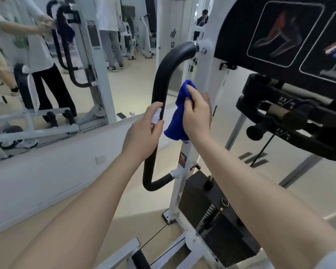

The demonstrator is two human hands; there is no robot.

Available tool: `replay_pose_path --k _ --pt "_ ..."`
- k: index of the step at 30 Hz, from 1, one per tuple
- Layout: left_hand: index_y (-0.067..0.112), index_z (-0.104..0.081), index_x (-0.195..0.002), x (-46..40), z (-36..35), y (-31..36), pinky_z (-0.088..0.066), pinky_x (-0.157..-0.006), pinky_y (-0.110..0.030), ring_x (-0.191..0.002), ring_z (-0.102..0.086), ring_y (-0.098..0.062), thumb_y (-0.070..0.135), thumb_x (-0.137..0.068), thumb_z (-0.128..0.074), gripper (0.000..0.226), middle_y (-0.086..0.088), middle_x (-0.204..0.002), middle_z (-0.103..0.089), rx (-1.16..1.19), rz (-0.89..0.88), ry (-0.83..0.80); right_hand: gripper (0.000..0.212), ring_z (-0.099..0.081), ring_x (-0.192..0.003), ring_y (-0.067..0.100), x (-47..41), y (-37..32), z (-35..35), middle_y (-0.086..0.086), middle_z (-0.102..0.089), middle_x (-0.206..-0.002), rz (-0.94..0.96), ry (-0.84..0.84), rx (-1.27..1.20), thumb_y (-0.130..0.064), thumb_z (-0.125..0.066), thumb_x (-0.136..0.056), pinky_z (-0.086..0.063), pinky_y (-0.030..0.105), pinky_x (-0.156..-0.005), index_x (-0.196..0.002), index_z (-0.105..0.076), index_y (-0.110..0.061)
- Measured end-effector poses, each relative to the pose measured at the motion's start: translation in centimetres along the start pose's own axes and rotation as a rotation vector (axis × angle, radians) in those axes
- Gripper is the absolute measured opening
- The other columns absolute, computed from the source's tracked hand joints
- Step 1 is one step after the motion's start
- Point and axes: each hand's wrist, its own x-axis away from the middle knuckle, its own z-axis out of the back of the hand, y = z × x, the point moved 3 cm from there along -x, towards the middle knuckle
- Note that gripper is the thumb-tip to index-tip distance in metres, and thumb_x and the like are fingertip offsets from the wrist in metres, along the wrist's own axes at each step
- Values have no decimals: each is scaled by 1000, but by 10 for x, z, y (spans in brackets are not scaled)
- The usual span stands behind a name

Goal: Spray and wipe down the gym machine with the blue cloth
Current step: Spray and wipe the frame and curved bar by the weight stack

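A white gym machine (183, 156) stands in front of me with a curved black padded handle bar (164, 74) on its left side. My left hand (144, 133) holds a small clear spray bottle (156, 116) with a white nozzle, right against the bar at mid height. Just right of the bar, my right hand (197, 113) grips a bunched blue cloth (177, 121) that hangs down below the fingers. The cloth is close to the bar; whether it touches it I cannot tell.
A black weight stack (215, 216) sits low on the right, with add-on weights (291, 115) and an exercise diagram panel (279, 32) above. A wall mirror (47, 65) on the left reflects people and machines. A low white ledge (47, 171) runs below the mirror.
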Motion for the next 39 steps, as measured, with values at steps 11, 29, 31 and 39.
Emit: replay_pose_path --k 11,29,31,39 --pt "23 -37 -134 -101 23 33 -28 -64 -32 -71 -46 -28 23 -98 -37 36 -5 -85 -50 -128 -131 275 36 -45 -78 -4 -67 -24 3 1 -49 -107 139 15 27 -10 -39 -97 -36 4 -68 -130 -52 -19" --pt "36 -28 -137 -78 -6 -16 -55 -68 -50 -79 -62 -35 21 -88 -51 55 -1 -101 -56 266 90 129 31 -55 -79 31 -57 -46 -22 17 -56 -102 625 92 640 -9 -52 -86 -48 38 -67 -116 -60 -9" --pt "34 -21 -142 -84 -5 -11 -57 -64 -46 -72 -63 -27 19 -88 -54 66 3 -90 -59 276 124 99 31 -55 -81 32 -60 -52 -28 17 -56 -103 688 3 787 -10 -52 -87 -44 37 -68 -116 -61 -13" --pt "18 -42 -129 -81 -11 2 -50 -69 -31 -84 -59 -23 21 -91 -58 41 0 -98 -58 172 89 216 39 -54 -95 30 -129 -51 37 8 -45 -120 212 116 637 -10 -39 -90 -43 34 -81 -119 -58 -30"
